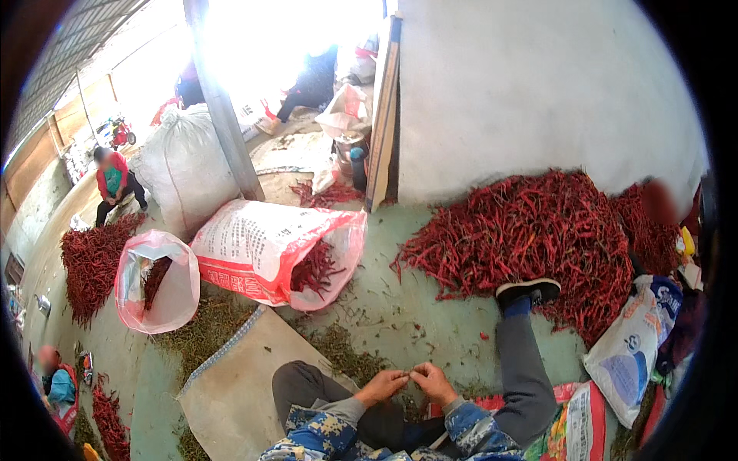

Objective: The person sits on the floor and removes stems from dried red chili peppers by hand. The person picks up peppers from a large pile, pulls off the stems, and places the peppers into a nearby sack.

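Observation:
My left hand (381, 386) and my right hand (435, 384) meet over my lap with fingertips pinched together. Something thin and dark may be between them, but it is too small to make out. Below and around them are my dark trouser legs. A heap of green chilli stems (349, 356) lies on the floor just past my left hand. Further ahead, a white and red woven sack (248, 248) rests on its side, with dried red chillies (314, 268) in its mouth. Beyond my outstretched foot rises a large pile of red chillies (536, 230) against the wall.
An upright sack with a pink rim (158, 311) stands left of the lying one. A beige sheet (230, 374) covers floor at my left. A full white sack (187, 167) is beside a metal post (225, 104). Other people sit at left and back. Another printed sack (631, 351) leans at right.

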The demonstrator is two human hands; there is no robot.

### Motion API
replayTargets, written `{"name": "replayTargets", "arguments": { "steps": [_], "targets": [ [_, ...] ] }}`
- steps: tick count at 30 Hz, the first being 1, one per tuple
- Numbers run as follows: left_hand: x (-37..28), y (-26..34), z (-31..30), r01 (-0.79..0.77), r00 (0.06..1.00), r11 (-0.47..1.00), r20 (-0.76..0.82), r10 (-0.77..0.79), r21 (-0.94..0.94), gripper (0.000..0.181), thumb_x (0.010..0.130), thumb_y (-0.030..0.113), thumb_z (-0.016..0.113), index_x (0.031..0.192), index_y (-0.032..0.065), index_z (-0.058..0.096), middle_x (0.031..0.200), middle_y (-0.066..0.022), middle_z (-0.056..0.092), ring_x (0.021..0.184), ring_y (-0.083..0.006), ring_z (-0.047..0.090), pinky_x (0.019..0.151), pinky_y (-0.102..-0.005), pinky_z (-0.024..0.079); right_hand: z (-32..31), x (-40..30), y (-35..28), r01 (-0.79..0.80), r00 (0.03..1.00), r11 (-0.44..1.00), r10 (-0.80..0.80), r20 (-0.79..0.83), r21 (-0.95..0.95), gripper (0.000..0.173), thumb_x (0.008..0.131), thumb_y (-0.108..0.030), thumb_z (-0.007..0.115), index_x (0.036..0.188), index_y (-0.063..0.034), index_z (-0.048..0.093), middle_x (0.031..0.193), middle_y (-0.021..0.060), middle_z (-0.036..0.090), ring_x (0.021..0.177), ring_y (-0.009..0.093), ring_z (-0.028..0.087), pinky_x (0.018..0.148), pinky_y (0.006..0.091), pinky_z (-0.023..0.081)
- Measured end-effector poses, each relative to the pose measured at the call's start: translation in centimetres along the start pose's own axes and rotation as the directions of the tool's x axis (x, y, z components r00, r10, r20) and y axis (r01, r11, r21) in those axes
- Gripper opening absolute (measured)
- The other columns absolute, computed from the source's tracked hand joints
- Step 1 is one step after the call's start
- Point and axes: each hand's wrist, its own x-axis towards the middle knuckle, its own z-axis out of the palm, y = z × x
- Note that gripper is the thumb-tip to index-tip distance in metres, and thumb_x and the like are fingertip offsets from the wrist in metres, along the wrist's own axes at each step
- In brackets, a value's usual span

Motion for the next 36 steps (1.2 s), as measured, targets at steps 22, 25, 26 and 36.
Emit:
{"name": "replayTargets", "arguments": {
  "steps": [22, 25, 26, 36],
  "targets": [
    [0.7, 0.0, -0.1, 0.047, 0.997, 0.882, -0.035, -0.072, -0.47, 0.023, 0.103, 0.023, 0.046, 0.111, 0.0039, 0.056, 0.081, 0.0005, 0.058, 0.063, -0.0062, 0.051, 0.056, -0.0223, 0.042, -4.4, 11.3, -0.2, 0.137, 0.959, 0.79, -0.258, -0.12, -0.598, 0.019, 0.086, -0.019, 0.061, 0.098, -0.0044, 0.063, 0.099, 0.0166, 0.063, 0.094, 0.037, 0.06, 0.08, 0.0456, 0.048],
    [0.8, 0.0, -0.4, 0.032, 0.995, 0.879, -0.069, -0.073, -0.475, 0.023, 0.103, 0.022, 0.046, 0.113, 0.0034, 0.056, 0.081, 0.0006, 0.057, 0.064, -0.0065, 0.05, 0.057, -0.0221, 0.042, -2.3, 13.1, 0.2, 0.202, 0.946, 0.642, -0.322, -0.021, -0.74, 0.019, 0.085, -0.021, 0.063, 0.095, -0.0046, 0.062, 0.095, 0.0166, 0.062, 0.091, 0.038, 0.06, 0.079, 0.0469, 0.047],
    [1.1, -0.3, -0.4, 0.027, 0.995, 0.883, -0.069, -0.067, -0.469, 0.023, 0.103, 0.022, 0.046, 0.113, 0.0033, 0.056, 0.081, 0.0004, 0.057, 0.064, -0.0066, 0.05, 0.058, -0.0221, 0.041, -1.7, 13.4, 0.4, 0.239, 0.937, 0.564, -0.349, 0.034, -0.791, 0.019, 0.085, -0.022, 0.063, 0.094, -0.0047, 0.061, 0.094, 0.0166, 0.061, 0.09, 0.038, 0.059, 0.078, 0.0472, 0.047],
    [1.2, -1.1, -0.9, -0.007, 0.985, 0.83, -0.147, -0.091, -0.558, 0.028, 0.103, 0.026, 0.046, 0.119, 0.0047, 0.053, 0.092, -0.0013, 0.059, 0.071, -0.0084, 0.053, 0.061, -0.0242, 0.043, -0.3, 6.8, -2.6, 0.063, 0.997, 0.94, -0.073, -0.019, -0.334, 0.021, 0.086, -0.022, 0.065, 0.094, -0.0032, 0.061, 0.091, 0.0153, 0.065, 0.086, 0.033, 0.062, 0.075, 0.0408, 0.049]
  ]
}}
